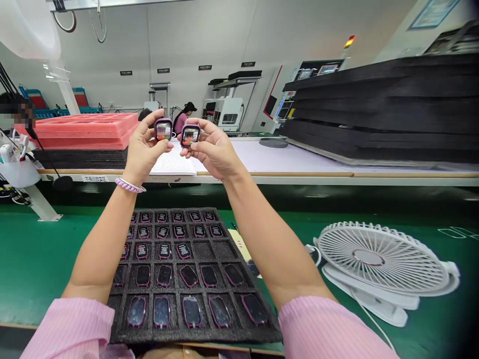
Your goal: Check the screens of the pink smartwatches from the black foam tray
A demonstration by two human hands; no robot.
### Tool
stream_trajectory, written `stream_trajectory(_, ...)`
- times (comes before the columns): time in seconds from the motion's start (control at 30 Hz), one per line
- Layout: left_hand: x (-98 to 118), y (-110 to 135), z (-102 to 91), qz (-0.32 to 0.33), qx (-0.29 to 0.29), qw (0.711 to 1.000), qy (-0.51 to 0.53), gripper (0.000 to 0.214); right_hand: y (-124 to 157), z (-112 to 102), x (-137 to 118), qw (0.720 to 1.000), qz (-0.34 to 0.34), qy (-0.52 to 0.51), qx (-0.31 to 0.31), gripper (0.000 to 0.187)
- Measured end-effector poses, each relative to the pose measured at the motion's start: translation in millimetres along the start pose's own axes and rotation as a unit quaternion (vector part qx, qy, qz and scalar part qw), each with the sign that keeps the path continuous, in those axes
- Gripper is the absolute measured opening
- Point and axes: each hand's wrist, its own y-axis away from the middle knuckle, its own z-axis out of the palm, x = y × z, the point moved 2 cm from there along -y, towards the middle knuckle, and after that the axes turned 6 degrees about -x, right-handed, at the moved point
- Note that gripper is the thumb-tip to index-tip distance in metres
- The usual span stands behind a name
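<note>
My left hand (144, 149) is raised and pinches a purple-framed smartwatch (163, 129) by its edges, glossy face toward me. Beside it, my right hand (211, 147) grips a second purple smartwatch (190, 135) the same way, its screen reflecting the room. The two watches are side by side and a little apart, above the shelf edge. Below my forearms lies a black foam tray (204, 251) with rows of more such watches in its compartments. Those in the far rows show white text on their screens; the near ones are dark. A few compartments are vacant.
A white fan (377, 257) stands on the green bench (37, 259) at right. Black foam trays (385, 104) are stacked on the raised shelf at right, pink foam trays (82, 130) at left. Paper sheets (174, 162) lie behind my hands. A person (183, 117) works in the background.
</note>
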Motion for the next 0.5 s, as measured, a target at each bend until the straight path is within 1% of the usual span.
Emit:
stream_trajectory(0.27,5.6,1.0,-0.2,-0.003,0.01,1.0,-0.013,0.071,-0.9,-4.9,1.2,0.999,-0.022,-0.03,0.007,0.056)
stream_trajectory(0.5,2.7,2.4,-2.6,0.011,0.012,0.999,-0.027,0.07,0.8,-7.8,-3.1,1.0,-0.012,0.01,0.012,0.056)
